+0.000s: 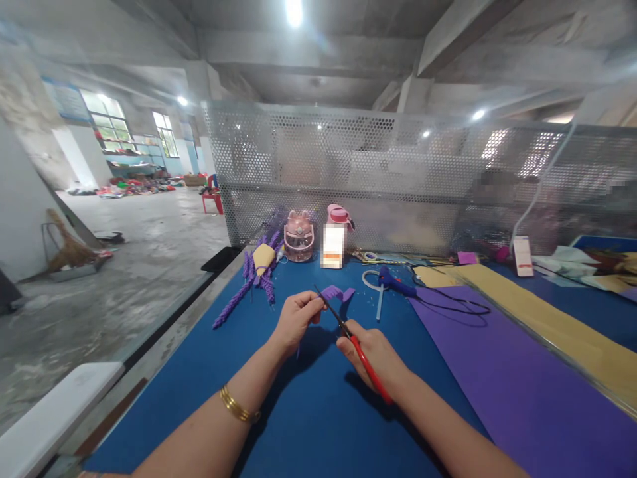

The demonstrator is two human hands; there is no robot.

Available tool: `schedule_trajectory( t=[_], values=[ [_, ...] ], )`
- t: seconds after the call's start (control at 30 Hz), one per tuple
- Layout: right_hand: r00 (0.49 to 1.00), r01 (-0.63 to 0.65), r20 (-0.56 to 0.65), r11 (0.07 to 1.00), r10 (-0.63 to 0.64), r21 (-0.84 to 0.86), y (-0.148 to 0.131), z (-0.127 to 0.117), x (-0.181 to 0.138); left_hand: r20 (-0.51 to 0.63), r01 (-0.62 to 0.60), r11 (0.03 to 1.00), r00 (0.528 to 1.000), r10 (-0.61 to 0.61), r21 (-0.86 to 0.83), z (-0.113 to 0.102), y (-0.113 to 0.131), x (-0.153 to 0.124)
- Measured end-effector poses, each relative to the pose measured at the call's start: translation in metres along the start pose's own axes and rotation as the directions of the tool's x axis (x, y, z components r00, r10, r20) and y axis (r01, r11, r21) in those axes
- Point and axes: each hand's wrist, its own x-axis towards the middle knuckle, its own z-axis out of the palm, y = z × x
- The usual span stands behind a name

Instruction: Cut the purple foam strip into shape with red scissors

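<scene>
My right hand grips a pair of red-handled scissors, whose dark blades point up and left toward my other hand. Between the pinched fingers of my left hand is a purple strip, curling out to the right past the blade tips. A thin purple end also hangs below that hand. Whether the blades touch the strip I cannot tell. To the left on the blue table lies a bundle of purple lavender-like stems with a yellow wrap.
A blue glue gun with its glue stick and black cord lies ahead to the right. Purple sheet and yellow sheet cover the right side. A pink container, a pink bottle and a phone stand before the perforated metal screen.
</scene>
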Motion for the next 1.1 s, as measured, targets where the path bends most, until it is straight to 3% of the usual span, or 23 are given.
schedule_trajectory(
  t=[0.43, 0.7, 1.1],
  values=[
    [0.999, -0.012, -0.035, 0.957, 0.002, -0.289, -0.0030, 0.0010, -0.0024, 0.019, 0.012, 1.000, 1.000, -0.012, -0.010, -0.0010, 0.0019, -0.0016],
    [0.999, 0.038, -0.017, 0.961, -0.044, -0.273, -0.0039, -0.0011, -0.0030, 0.041, -0.047, 0.997, 0.998, 0.044, 0.055, -0.0017, 0.0048, -0.0016],
    [1.000, 0.000, -0.011, 0.949, -0.003, -0.316, 0.0020, 0.0038, 0.0003, 0.032, 0.003, 1.000, 0.999, -0.004, 0.026, -0.0012, 0.0010, -0.0012]
  ],
)
